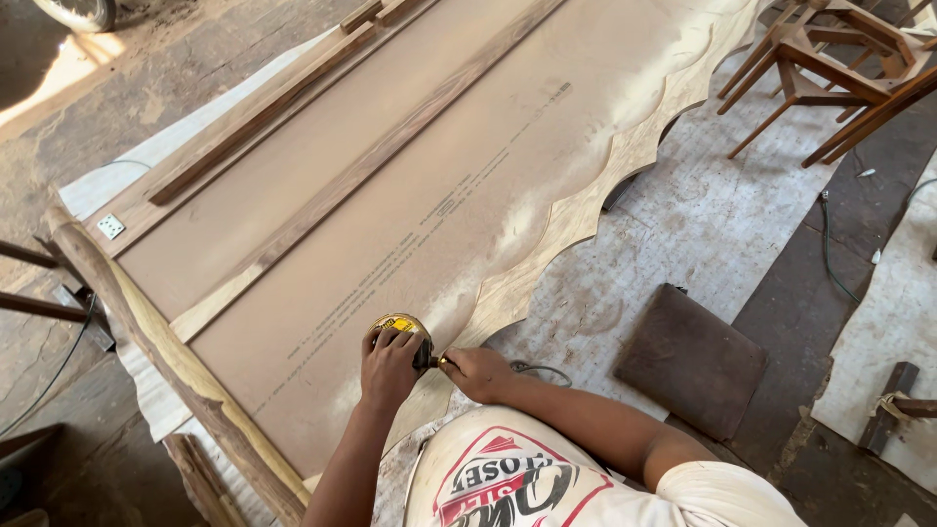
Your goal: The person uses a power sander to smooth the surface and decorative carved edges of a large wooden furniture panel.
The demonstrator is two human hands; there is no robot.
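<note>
Two hands gripped a small yellow power tool (400,327) at lower centre of the frame, on the scalloped wooden edge (586,210) of a large brown board (390,224). Left hand (388,366) wrapped its fingers over the body; right hand (478,371) closed round the rear. Trimming appeared under way; next called for steady guiding along the curve.
</note>
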